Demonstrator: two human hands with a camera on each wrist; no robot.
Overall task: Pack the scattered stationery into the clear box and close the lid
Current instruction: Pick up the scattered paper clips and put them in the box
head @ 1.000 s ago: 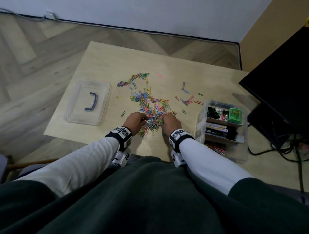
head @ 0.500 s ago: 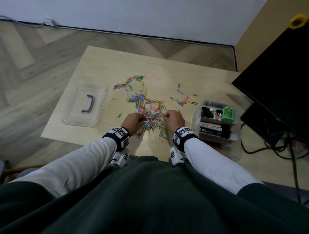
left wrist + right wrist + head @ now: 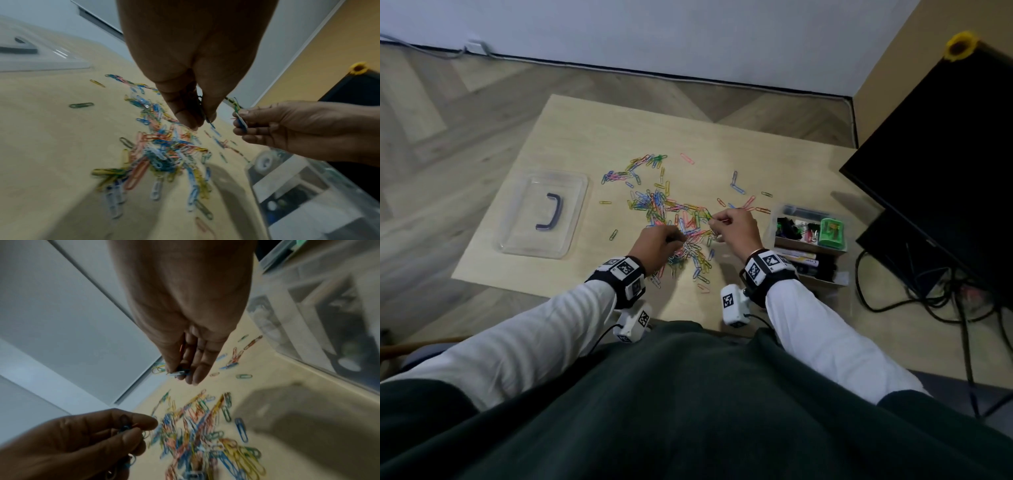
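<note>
Left hand (image 3: pixel 659 245) and right hand (image 3: pixel 736 228) each pinch a few paper clips, held above the paper clip pile (image 3: pixel 681 226) on the bench (image 3: pixel 585 137). Clear box (image 3: pixel 808 250) just right of right hand; lid (image 3: pixel 544 214) lies far left, off.

No legible text; wrist bands (image 3: pixel 624 270) show only square coded markers.

Coloured paper clips (image 3: pixel 674 219) lie scattered between the clear lid (image 3: pixel 544 212) and open clear box (image 3: pixel 810 246).
</note>
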